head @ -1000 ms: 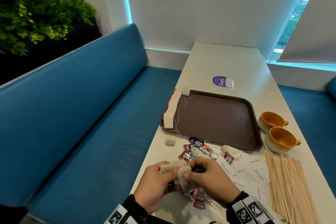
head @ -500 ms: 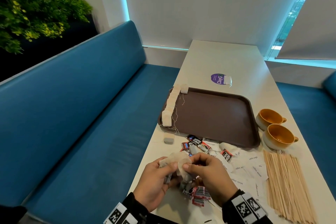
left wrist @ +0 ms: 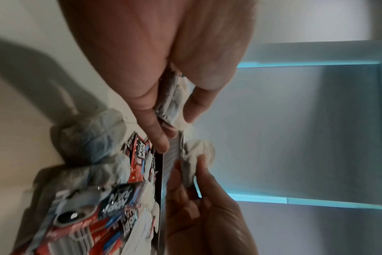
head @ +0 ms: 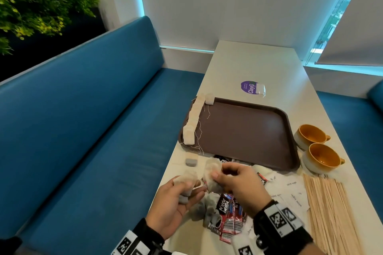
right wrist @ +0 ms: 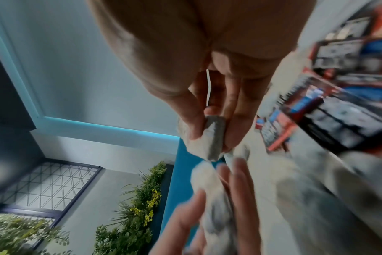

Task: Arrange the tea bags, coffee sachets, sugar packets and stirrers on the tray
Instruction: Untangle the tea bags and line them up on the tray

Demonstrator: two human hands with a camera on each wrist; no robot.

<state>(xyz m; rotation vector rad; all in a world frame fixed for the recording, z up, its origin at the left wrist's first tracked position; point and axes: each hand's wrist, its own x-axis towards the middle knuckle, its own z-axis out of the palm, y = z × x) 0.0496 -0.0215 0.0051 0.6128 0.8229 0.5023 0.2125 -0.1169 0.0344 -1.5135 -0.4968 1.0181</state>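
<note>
Tea bags (head: 211, 174), pale, crumpled and soft, sit pinched in each hand's grip: left (head: 178, 203), right (head: 240, 186).

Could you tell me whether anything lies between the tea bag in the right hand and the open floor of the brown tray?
Nothing visible blocks it. The right hand holds the pale paper tea bag above loose red coffee sachets, near the brown plastic tray.
</note>
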